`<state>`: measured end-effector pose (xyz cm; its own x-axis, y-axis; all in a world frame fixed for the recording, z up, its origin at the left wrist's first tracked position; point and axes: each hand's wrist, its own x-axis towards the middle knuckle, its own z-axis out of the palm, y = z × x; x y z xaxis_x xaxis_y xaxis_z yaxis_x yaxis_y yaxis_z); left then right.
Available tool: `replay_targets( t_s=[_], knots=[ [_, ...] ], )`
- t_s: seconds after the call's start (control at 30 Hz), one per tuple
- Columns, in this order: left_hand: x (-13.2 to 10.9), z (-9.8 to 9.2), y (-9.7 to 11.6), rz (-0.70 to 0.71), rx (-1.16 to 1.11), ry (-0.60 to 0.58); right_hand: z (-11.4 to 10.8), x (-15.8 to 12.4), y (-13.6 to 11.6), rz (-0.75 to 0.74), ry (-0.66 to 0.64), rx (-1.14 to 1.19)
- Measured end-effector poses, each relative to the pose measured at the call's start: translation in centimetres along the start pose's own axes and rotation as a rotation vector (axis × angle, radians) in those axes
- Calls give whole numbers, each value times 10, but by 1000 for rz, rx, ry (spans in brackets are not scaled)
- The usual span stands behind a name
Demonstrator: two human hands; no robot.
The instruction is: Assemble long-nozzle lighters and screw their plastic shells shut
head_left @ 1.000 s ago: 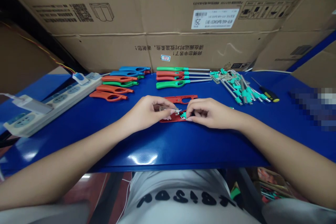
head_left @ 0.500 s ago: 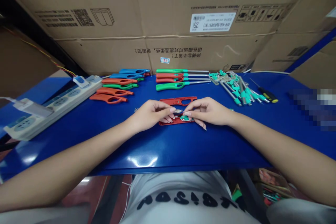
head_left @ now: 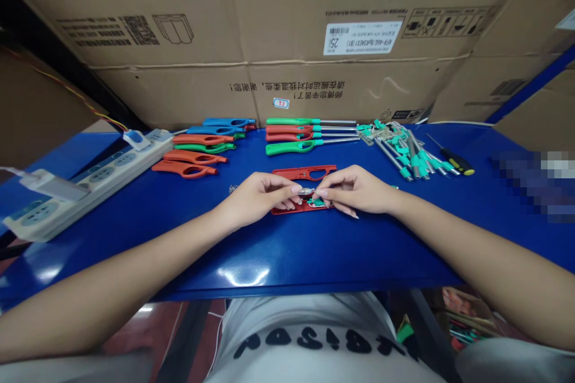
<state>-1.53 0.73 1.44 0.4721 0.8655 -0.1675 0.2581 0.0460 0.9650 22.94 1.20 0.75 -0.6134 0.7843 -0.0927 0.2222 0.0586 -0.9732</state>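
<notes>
My left hand (head_left: 260, 196) pinches a small, clear-and-silvery cylinder (head_left: 306, 191) by its left end. Thumb and forefinger of my right hand (head_left: 362, 190) are closed at the cylinder's right end, on a small part too fine to make out. Under my fingertips lies a red lighter-handle half (head_left: 287, 210) holding a green piece (head_left: 317, 202) and a pale wire; my hands cover part of it. Just behind is a second red handle half (head_left: 287, 173) with a trigger opening, its right end close to my right hand.
Orange, blue and green handles (head_left: 193, 157) lie back left beside a power strip (head_left: 96, 173). Several long-nosed lighters (head_left: 291, 148) are lined up behind my hands. Metal tubes with green parts (head_left: 406, 152) and a screwdriver (head_left: 456, 160) lie right. A cardboard box (head_left: 269, 24) walls off the back.
Both hands stay almost in place over the red handle half. My right fingertips have shifted slightly at the cylinder's end, and the cylinder has turned a little.
</notes>
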Motion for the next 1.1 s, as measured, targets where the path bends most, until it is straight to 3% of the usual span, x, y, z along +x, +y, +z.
replay_targets(
  t_s=[1.1],
  knots=[
    [0,0,1,-30,-31,11,-1,0,0,-12,-2,-36]
  ],
)
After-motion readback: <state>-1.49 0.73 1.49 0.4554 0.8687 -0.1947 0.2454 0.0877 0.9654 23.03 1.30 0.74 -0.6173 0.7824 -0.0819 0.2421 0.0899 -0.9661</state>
